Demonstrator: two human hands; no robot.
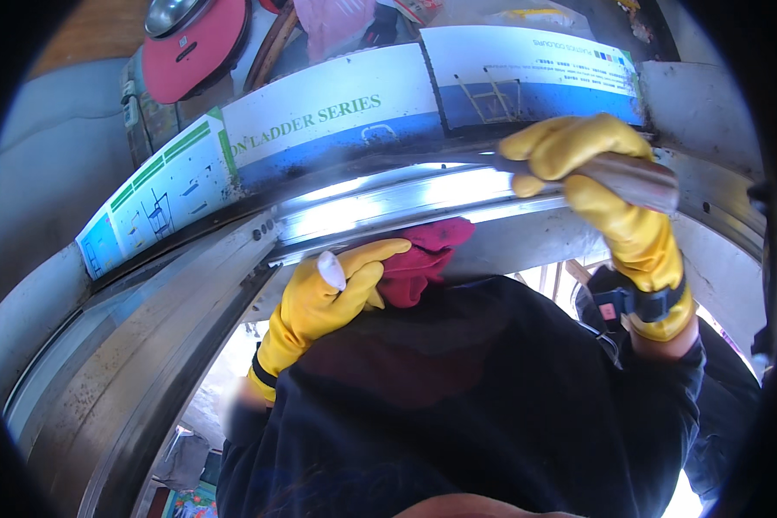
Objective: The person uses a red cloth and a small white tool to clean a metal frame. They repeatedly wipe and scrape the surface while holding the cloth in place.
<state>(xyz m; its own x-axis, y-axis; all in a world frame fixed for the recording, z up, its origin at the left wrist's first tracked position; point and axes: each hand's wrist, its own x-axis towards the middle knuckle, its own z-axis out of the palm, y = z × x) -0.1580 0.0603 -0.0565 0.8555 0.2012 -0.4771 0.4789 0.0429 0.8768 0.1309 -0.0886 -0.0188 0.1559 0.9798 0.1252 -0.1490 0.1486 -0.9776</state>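
Note:
Both hands wear yellow gloves. My left hand [327,294] grips a crumpled red cloth [421,259] at the near edge of the aluminium window track [375,204]. A whitish patch shows near its thumb tip; whether it belongs to the glove cannot be told. Over the right part of the track, my right hand [596,158] is closed around the brown handle [641,181] of a tool. The tool's dark, thin end points left along the track and is blurred, so its kind is unclear.
Printed cardboard panels [330,110] with ladder pictures stand along the track's far side. Beyond them are a red kitchen scale [191,61] with a steel bowl [175,14] and a pink cloth [333,26]. A metal window sash frame [142,324] curves down the left.

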